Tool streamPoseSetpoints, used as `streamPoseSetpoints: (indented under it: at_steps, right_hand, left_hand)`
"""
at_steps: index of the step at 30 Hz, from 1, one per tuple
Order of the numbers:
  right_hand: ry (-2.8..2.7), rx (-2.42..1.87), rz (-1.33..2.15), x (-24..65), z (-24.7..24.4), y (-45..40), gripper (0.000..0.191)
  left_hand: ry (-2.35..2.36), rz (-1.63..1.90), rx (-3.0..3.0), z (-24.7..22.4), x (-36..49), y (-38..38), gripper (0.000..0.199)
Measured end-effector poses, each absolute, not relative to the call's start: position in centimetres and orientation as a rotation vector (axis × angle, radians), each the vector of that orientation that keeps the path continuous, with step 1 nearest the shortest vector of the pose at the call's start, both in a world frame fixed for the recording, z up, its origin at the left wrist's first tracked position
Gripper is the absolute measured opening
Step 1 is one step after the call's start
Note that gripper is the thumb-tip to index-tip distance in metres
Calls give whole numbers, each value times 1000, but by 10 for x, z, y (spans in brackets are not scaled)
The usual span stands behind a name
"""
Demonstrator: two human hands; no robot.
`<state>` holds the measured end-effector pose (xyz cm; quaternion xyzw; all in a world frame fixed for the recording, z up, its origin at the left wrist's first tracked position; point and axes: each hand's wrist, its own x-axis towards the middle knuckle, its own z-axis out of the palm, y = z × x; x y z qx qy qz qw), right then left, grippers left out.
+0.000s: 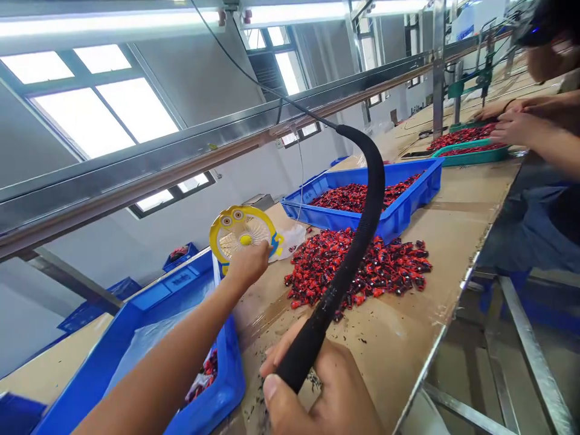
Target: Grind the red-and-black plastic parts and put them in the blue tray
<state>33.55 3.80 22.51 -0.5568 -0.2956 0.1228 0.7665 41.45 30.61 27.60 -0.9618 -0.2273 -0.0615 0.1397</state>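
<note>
My left hand [251, 261] reaches forward over the blue crate. Its fingers curl at the lower front of a small yellow cartoon-faced fan [215, 237], and the fingertips are partly hidden. Close to the camera, my right hand [330, 386] is wrapped round a black foam-covered handle [312, 329]. From that handle's curved upper end a thin dark cable [267, 87] runs up toward the lights. Beyond my right hand, a heap of small red and black plastic parts [330, 260] lies loose on the brown-covered table [408, 344].
A blue crate [233, 356] at left holds plastic film and some red parts. Behind the heap stands another blue crate [408, 208], filled with similar parts. At right, a co-worker's hands [521, 127] are over a green tray [480, 158]. A metal rail [181, 151] crosses above the table.
</note>
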Motion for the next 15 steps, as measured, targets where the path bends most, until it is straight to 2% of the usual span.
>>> streamPoseSetpoints:
  at_steps: [4, 7, 12, 15]
  right_hand:
    - [-625, -1232, 330, 334, 227, 41, 13]
    - [-593, -1273, 338, 335, 223, 43, 19]
    - [-541, -1277, 419, 336, 214, 45, 31]
    - [-566, -1249, 475, 333, 210, 48, 38]
  left_hand:
    - [-868, -87, -2626, 288, 334, 351, 35]
    - [-1005, 47, -2579, 284, 273, 373, 36]
    - [-1070, 349, -2715, 249, 209, 378, 32]
    - [-1040, 349, -2783, 223, 199, 372, 33]
